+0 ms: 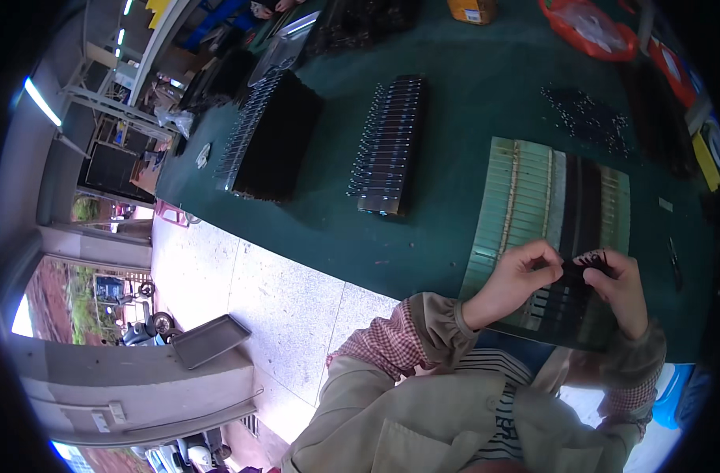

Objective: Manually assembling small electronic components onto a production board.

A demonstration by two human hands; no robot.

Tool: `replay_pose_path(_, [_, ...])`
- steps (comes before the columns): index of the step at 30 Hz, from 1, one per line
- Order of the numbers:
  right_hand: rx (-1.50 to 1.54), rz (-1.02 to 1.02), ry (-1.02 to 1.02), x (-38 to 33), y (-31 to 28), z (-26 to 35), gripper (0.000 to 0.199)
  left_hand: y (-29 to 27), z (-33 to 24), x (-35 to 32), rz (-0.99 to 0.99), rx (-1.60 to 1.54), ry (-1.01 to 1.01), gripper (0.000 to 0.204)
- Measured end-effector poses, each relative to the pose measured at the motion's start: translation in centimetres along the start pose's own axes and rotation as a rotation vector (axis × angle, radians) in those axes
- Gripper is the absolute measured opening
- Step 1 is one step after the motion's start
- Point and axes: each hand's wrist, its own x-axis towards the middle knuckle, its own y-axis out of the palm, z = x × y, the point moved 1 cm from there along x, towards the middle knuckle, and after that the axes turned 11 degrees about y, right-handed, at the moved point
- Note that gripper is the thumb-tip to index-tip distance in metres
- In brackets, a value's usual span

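The left hand and the right hand meet over the near edge of a green slatted tray that lies on the dark green table. Both hands pinch one small black part between thumb and fingertips; the left fingers close on its left end, the right fingers on its right end. The part sits just above the tray's dark slots. Its exact shape is too small to tell.

Farther along the table, two rows of stacked black strips and stand well apart from the hands. A scatter of small dark pieces lies beyond the tray. An orange-red bag rests at the far edge.
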Motion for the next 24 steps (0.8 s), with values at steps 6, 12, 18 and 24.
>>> replay_pose_path(6, [0.021, -0.028, -0.091, -0.1, 0.2, 0.9, 0.018, -0.2, -0.6, 0.6, -0.026, -0.345, -0.166, 0.003])
replay_pose_path(12, [-0.120, -0.117, -0.227, 2.0, -1.0, -0.7, 0.018, -2.2, -2.2, 1.0, 0.117, 0.774, 0.358, 0.014])
replay_pose_path(18, [-0.205, -0.172, -0.281, 2.3, -0.3, -1.1, 0.019, -2.5, -1.8, 0.3, 0.236, 1.023, 0.408, 0.016])
replay_pose_path(24, [-0.279, -0.191, -0.291, 2.4, 0.5, -1.6, 0.018, -2.4, -1.9, -0.4, 0.229, 1.026, 0.390, 0.016])
